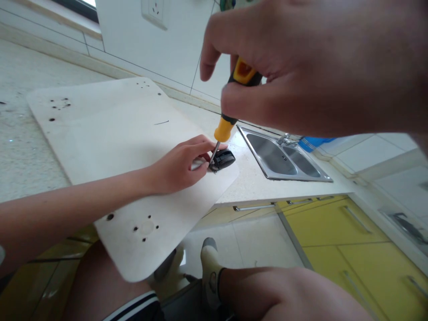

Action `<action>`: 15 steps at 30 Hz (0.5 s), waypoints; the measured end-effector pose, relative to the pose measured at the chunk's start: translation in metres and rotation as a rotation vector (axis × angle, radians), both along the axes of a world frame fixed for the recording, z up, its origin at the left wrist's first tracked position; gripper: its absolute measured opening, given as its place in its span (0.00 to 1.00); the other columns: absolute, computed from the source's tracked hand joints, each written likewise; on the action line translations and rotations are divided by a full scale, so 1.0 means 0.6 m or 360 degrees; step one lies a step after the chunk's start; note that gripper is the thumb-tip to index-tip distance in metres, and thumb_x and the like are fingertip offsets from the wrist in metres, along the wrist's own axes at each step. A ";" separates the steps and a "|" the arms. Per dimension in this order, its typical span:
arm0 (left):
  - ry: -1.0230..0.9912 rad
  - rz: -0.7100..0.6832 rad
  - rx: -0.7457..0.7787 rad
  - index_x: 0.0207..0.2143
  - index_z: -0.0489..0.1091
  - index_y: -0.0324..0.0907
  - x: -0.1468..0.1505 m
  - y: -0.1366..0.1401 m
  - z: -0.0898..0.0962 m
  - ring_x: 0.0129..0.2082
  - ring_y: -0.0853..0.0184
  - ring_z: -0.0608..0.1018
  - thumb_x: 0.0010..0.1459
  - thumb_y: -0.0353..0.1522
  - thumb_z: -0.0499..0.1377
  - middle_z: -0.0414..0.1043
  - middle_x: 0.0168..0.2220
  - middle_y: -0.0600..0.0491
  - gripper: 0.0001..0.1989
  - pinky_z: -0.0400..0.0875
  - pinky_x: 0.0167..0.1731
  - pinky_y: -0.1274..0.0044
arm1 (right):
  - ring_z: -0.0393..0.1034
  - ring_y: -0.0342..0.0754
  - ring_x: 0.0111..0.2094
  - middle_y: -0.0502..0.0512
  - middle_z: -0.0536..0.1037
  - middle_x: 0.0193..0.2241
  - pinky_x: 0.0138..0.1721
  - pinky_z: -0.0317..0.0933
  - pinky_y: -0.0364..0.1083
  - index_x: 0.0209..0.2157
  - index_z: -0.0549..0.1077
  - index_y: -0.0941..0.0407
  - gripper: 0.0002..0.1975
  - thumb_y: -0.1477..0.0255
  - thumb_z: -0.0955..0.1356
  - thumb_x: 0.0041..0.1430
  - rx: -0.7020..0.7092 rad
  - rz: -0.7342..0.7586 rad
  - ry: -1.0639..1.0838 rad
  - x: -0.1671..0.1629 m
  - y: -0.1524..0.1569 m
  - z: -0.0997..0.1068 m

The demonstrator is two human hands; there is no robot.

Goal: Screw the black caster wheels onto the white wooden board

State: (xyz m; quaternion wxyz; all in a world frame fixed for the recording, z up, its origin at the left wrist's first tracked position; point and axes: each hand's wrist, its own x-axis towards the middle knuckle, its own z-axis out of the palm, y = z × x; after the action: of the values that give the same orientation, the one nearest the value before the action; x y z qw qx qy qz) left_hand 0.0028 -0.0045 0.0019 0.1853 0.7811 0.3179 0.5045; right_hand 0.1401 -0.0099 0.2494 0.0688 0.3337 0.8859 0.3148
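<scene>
My right hand (284, 67) is closed around the yellow and black handle of a screwdriver (224, 127), high at the right. Its metal shaft slants down to the base of a black caster wheel (223, 159), and the very tip is hard to make out. The caster lies at the right corner of a white board (127, 133) with rounded corners. My left hand (182, 165) rests on the board, thumb and fingers closed about the caster's base beside the shaft. Groups of dark holes show at the board's other corners. A thin dark line or strand (161, 122) lies on the board.
The board lies on a pale speckled countertop (13, 147) and juts over its front edge above my legs. A steel double sink (270, 156) with a faucet (286, 139) stands to the right. Yellow cabinets (331, 223) run below. A wall socket (154, 10) is at the back.
</scene>
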 end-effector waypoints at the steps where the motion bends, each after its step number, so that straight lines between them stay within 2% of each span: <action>1: -0.0014 -0.0016 0.0000 0.68 0.78 0.45 0.000 0.000 -0.001 0.47 0.65 0.87 0.68 0.24 0.59 0.82 0.59 0.46 0.28 0.86 0.48 0.73 | 0.77 0.61 0.60 0.44 0.80 0.55 0.58 0.67 0.69 0.62 0.74 0.31 0.32 0.44 0.58 0.60 0.0003 -0.0013 0.0001 0.001 0.001 0.002; 2: -0.0015 -0.0031 -0.0001 0.68 0.77 0.45 0.001 0.000 -0.002 0.47 0.64 0.87 0.68 0.24 0.61 0.81 0.60 0.46 0.28 0.87 0.50 0.72 | 0.76 0.62 0.63 0.44 0.79 0.56 0.61 0.66 0.70 0.63 0.74 0.32 0.34 0.42 0.57 0.59 0.0049 -0.0049 -0.0020 0.002 0.000 0.003; 4: -0.0010 -0.0045 0.0000 0.68 0.77 0.45 0.001 0.001 -0.004 0.48 0.64 0.87 0.67 0.25 0.63 0.81 0.61 0.46 0.27 0.87 0.52 0.72 | 0.73 0.65 0.67 0.48 0.77 0.56 0.64 0.65 0.70 0.60 0.78 0.40 0.37 0.39 0.54 0.64 0.0186 -0.0111 -0.0092 0.003 -0.002 0.005; 6: 0.0001 -0.0039 -0.0018 0.68 0.77 0.45 0.001 0.001 -0.004 0.48 0.64 0.88 0.68 0.25 0.63 0.81 0.60 0.46 0.27 0.87 0.54 0.71 | 0.74 0.66 0.66 0.54 0.77 0.53 0.62 0.67 0.68 0.56 0.82 0.47 0.38 0.43 0.52 0.70 0.0247 -0.0115 -0.0112 0.003 -0.004 0.004; 7: 0.0007 -0.0029 -0.0030 0.68 0.77 0.45 0.001 0.001 -0.004 0.48 0.64 0.88 0.68 0.25 0.63 0.81 0.60 0.47 0.27 0.87 0.55 0.71 | 0.76 0.64 0.63 0.54 0.78 0.51 0.59 0.68 0.67 0.57 0.81 0.46 0.35 0.46 0.53 0.70 0.0210 -0.0081 -0.0101 0.004 -0.004 0.003; 9: 0.0028 0.0010 -0.0037 0.68 0.77 0.46 0.001 0.001 -0.005 0.48 0.65 0.88 0.69 0.25 0.63 0.81 0.59 0.48 0.27 0.86 0.56 0.71 | 0.78 0.61 0.57 0.52 0.79 0.48 0.56 0.68 0.67 0.62 0.77 0.38 0.31 0.49 0.56 0.66 0.0060 0.0001 -0.0022 0.006 -0.002 0.003; 11: 0.0051 0.0061 -0.0010 0.67 0.78 0.46 0.002 0.001 -0.005 0.46 0.65 0.88 0.69 0.25 0.63 0.82 0.57 0.49 0.26 0.85 0.55 0.72 | 0.79 0.60 0.54 0.46 0.81 0.48 0.59 0.67 0.68 0.66 0.71 0.30 0.33 0.46 0.60 0.60 -0.0108 0.0065 0.0052 0.005 -0.003 0.007; 12: 0.0055 0.0086 0.0016 0.66 0.79 0.46 0.002 0.001 -0.005 0.45 0.66 0.87 0.69 0.24 0.63 0.82 0.56 0.49 0.25 0.85 0.55 0.73 | 0.79 0.61 0.56 0.45 0.81 0.51 0.61 0.67 0.70 0.67 0.70 0.29 0.34 0.43 0.60 0.60 -0.0164 0.0055 0.0038 0.004 -0.006 0.011; 15: 0.0075 0.0146 0.0071 0.64 0.79 0.46 0.003 0.002 -0.007 0.44 0.65 0.87 0.68 0.23 0.64 0.83 0.55 0.49 0.24 0.85 0.54 0.72 | 0.71 0.74 0.70 0.52 0.74 0.63 0.67 0.63 0.73 0.71 0.67 0.42 0.36 0.40 0.58 0.70 -0.0164 -0.0086 -0.0159 -0.005 -0.025 0.025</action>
State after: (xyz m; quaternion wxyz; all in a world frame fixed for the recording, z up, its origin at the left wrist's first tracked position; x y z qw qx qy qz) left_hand 0.0047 -0.0032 -0.0025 0.1371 0.7812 0.3464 0.5009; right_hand 0.1369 -0.0252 0.2643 0.1385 0.3373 0.8871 0.2831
